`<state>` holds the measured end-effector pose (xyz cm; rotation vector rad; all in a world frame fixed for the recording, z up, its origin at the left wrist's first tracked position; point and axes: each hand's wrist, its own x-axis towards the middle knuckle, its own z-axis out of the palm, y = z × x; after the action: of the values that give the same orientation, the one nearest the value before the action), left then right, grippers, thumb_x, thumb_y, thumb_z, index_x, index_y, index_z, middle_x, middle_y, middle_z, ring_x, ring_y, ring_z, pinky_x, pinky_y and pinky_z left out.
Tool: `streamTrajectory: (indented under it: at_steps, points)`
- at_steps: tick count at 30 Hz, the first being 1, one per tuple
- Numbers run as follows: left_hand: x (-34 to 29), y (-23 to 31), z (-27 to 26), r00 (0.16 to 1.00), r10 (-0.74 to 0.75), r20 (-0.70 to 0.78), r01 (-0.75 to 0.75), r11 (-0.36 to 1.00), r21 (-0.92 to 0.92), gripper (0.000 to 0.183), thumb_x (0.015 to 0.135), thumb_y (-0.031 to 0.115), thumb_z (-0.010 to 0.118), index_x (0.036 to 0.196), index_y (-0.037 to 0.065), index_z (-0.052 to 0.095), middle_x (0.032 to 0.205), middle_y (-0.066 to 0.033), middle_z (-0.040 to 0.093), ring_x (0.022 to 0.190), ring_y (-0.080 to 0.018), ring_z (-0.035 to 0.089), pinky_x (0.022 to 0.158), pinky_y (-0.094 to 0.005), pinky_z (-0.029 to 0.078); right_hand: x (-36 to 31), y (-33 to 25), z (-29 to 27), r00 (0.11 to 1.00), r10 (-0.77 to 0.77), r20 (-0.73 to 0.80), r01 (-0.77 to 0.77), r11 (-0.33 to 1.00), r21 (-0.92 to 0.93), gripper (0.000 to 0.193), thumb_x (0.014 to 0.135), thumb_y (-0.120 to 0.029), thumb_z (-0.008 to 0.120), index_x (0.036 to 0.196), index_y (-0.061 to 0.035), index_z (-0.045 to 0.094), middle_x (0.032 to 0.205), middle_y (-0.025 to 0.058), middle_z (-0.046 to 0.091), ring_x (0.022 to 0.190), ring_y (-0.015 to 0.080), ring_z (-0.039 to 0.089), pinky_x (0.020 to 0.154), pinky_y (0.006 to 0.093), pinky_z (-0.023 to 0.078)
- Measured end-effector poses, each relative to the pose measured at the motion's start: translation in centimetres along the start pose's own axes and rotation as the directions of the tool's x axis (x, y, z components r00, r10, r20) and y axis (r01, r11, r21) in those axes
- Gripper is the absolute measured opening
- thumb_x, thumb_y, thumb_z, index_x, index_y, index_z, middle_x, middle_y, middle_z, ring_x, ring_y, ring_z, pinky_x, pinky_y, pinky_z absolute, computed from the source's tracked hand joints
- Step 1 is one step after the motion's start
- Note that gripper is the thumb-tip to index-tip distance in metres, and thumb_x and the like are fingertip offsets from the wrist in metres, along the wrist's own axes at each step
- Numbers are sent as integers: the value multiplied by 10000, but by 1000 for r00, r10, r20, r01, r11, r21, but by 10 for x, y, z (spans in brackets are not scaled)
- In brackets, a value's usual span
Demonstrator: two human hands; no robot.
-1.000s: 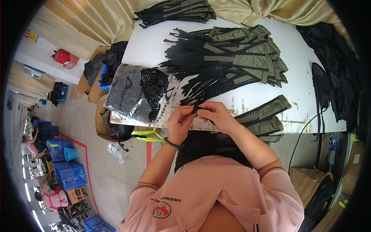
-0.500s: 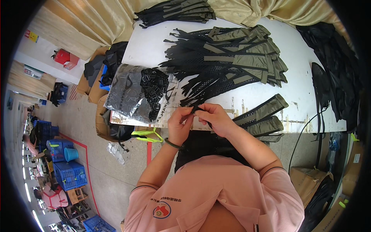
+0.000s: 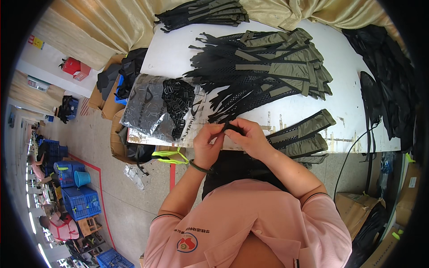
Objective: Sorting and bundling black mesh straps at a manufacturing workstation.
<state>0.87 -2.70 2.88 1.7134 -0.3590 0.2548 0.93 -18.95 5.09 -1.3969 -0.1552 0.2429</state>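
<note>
My left hand (image 3: 208, 142) and my right hand (image 3: 251, 139) meet at the table's front edge, both closed in a pinch. Between their fingertips is a short black webbing strap (image 3: 234, 129). Whether a buckle is on it is too small to tell. Shoulder straps (image 3: 300, 130) of olive fabric and black mesh lie beside my right forearm, their olive ends pointing right. Beyond my hands spreads a big pile of similar straps (image 3: 286, 67), black tails to the left. Left of it rests a clear plastic bag (image 3: 144, 109) with several black plastic buckles (image 3: 178, 105) on it.
The white table (image 3: 167, 58) has a worn front edge. Another strap bundle (image 3: 210, 13) lies at its back. Black fabric pieces (image 3: 380, 71) hang at the right, near a black cable (image 3: 346, 164). Cardboard boxes (image 3: 117, 138) stand left; blue crates (image 3: 80, 201) and people are farther off.
My right fingers have shifted slightly on the black webbing, and more of it shows above them. The olive straps beside my right forearm have moved a little. My left hand stays almost in place.
</note>
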Motion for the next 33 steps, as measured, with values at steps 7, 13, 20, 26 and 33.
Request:
streamTrajectory:
  at_steps: [7, 13, 20, 26, 33]
  points:
    - [8, 13, -10, 961, 253, 109, -274, 921, 277, 227, 713, -125, 637, 898, 2, 604, 908, -136, 644, 848, -279, 643, 702, -309, 523, 4, 3, -15, 957, 229, 179, -276, 910, 309, 110, 839, -84, 626, 881, 18, 629, 743, 35, 604, 636, 99, 539, 597, 220, 436]
    - [7, 16, -10, 968, 207, 140, -240, 925, 294, 205, 724, -112, 635, 890, 6, 609, 925, -127, 644, 853, -276, 647, 706, -312, 529, 5, 5, -12, 964, 212, 159, -252, 920, 299, 87, 840, -56, 623, 871, 25, 628, 759, 70, 629, 648, 121, 571, 628, 235, 459]
    - [6, 13, -11, 973, 197, 124, -226, 926, 303, 212, 722, -109, 642, 896, 11, 621, 927, -123, 643, 835, -272, 646, 697, -308, 525, 4, -2, -17, 953, 187, 239, -233, 956, 180, 98, 853, -71, 616, 879, 24, 622, 774, 52, 626, 662, 102, 569, 613, 231, 460]
    - [-1, 10, -5, 962, 162, 218, -223, 930, 293, 187, 739, -87, 632, 896, 13, 623, 926, -120, 644, 828, -276, 641, 698, -311, 520, -1, -4, -5, 997, -12, -75, 1, 989, -148, 110, 848, -96, 619, 872, 10, 603, 735, -3, 571, 675, 47, 496, 597, 212, 419]
    - [-5, -1, -7, 980, -196, 39, 199, 970, -138, 57, 842, -16, 585, 895, 6, 589, 899, -113, 634, 824, -209, 648, 735, -296, 523, 7, -34, -2, 997, -79, 16, 80, 993, -88, 124, 868, -72, 598, 965, 6, 603, 765, -6, 576, 683, 59, 526, 624, 207, 441]
